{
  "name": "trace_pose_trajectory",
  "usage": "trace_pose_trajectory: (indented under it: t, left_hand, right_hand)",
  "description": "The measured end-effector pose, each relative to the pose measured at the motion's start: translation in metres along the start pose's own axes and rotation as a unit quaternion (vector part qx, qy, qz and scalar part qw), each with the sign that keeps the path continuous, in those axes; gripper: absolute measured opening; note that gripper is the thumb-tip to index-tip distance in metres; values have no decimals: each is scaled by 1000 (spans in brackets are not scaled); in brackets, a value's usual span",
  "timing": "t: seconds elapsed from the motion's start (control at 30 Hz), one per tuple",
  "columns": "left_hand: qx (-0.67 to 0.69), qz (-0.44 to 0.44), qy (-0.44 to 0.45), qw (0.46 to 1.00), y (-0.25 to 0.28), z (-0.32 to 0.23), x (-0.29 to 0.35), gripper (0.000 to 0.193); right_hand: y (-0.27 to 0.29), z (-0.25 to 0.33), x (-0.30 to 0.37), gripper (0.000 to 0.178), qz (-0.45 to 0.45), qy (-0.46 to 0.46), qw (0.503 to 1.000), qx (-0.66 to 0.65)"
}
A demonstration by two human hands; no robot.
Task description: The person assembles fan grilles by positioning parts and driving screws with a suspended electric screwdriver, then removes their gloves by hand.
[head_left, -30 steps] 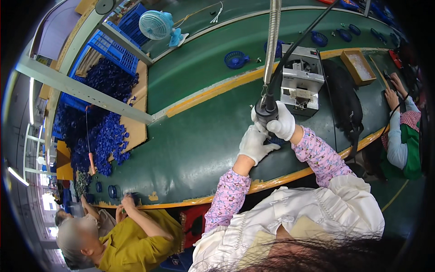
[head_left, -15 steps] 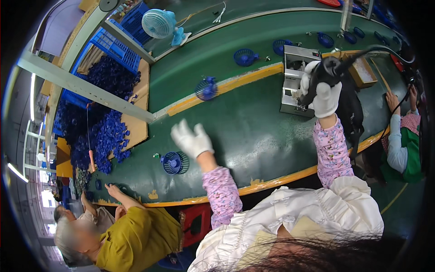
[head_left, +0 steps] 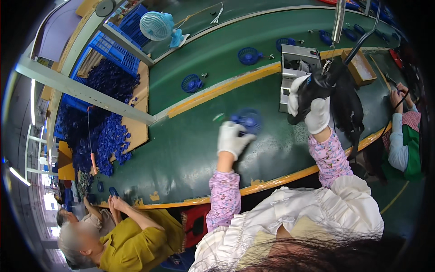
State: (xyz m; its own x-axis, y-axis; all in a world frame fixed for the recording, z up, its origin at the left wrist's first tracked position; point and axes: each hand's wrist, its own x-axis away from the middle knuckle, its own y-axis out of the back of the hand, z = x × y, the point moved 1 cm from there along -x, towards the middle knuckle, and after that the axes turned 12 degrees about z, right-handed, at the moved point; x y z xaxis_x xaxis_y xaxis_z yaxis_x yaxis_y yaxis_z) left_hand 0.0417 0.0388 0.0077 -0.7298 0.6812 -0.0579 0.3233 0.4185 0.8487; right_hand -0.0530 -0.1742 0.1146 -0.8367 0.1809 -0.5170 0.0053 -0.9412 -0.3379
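My left hand [head_left: 232, 139], in a white glove, is closed at the edge of a round blue slotted plastic housing [head_left: 252, 121] over the middle of the green bench. Motion blurs the housing, and a small pale piece trails off its left side. My right hand [head_left: 317, 117], also gloved, wraps round a black hand-held power tool [head_left: 313, 93] hanging from a metal spring [head_left: 338, 20]. The tool's lower end is beside a silver metal box-shaped device [head_left: 297, 56], which it partly hides. Black cloth or a bag hangs just right of the tool.
More blue housings [head_left: 249, 55] sit along the far green belt, behind a yellow-edged rail [head_left: 226, 88]. Blue parts [head_left: 111, 136] are heaped at left, near a light-blue fan [head_left: 157, 26]. An open carton [head_left: 361, 68] stands right. Co-workers sit on both sides; the left one handles a blue piece [head_left: 113, 191].
My left hand has closed on the housing that lay at left and carried it rightward. Another housing shifted from the rail onto the far belt. The tool and my right hand moved slightly nearer me.
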Motion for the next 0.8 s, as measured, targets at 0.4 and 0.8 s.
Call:
trace_pose_trajectory:
  t: [0.4,0.8]
  left_hand:
    - [0,101,-88,991,-25,-53,-4,33]
    - [14,102,-65,993,-28,-56,1,26]
  right_hand:
    - [6,-45,10,74,22,-49,998,-19]
    - [8,-61,4,74,93,-117,988,-30]
